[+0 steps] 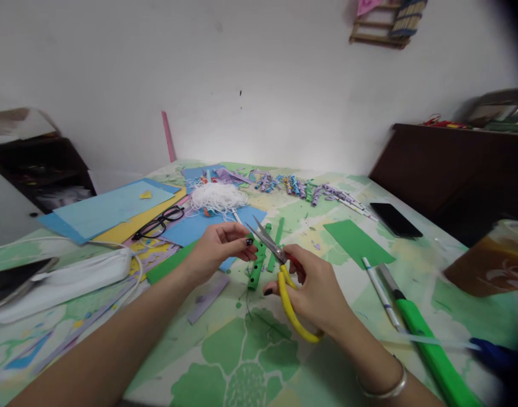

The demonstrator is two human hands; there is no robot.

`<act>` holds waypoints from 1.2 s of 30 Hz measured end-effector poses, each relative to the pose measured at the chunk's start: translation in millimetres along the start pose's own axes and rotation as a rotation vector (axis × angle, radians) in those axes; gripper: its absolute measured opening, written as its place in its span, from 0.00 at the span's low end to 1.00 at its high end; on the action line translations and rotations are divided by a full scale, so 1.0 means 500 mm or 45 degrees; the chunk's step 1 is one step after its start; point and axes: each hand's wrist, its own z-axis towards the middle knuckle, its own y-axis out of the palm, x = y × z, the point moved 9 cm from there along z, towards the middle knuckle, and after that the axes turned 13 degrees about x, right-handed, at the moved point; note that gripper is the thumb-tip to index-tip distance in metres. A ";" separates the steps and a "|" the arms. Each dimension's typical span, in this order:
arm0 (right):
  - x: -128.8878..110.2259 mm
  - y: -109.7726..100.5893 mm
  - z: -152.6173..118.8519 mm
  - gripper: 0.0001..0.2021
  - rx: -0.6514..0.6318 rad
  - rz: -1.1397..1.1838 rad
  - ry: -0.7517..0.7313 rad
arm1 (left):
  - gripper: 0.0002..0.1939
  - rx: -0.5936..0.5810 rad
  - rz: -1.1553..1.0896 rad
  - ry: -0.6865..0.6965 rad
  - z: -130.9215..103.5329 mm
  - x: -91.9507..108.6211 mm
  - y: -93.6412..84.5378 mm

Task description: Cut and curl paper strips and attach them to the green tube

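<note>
My right hand (316, 282) holds a pair of scissors (290, 297) by its yellow handles, with the blades slightly apart and pointing up to the left. Close to the blade tips, my left hand (223, 246) has thumb and fingers pinched on a small green paper piece (250, 236), partly hidden by the fingertips. Just beyond those fingers is a green paper tube (254, 274) with dark holes along it. A narrow green paper strip (276, 244) lies to its right. On the tablecloth below my left hand is a purple paper strip (208, 299).
Behind my hands are a white string heap (219, 198) and several curled paper pieces (307, 189). Glasses (159, 222), coloured sheets (102, 209) and a white case (72, 285) lie left. Right are a green sheet (358, 242), phone (395, 219), green cutter (428, 339) and drink cup (492, 260).
</note>
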 end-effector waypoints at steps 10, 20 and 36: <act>-0.009 0.015 -0.008 0.17 -0.041 -0.013 -0.024 | 0.07 0.011 -0.039 0.008 -0.013 -0.001 0.020; -0.010 0.013 -0.010 0.18 -0.010 0.004 -0.040 | 0.05 0.022 -0.012 0.033 -0.016 -0.001 0.022; -0.016 0.002 -0.010 0.16 0.099 0.010 -0.120 | 0.05 0.073 -0.018 0.047 -0.015 0.011 0.014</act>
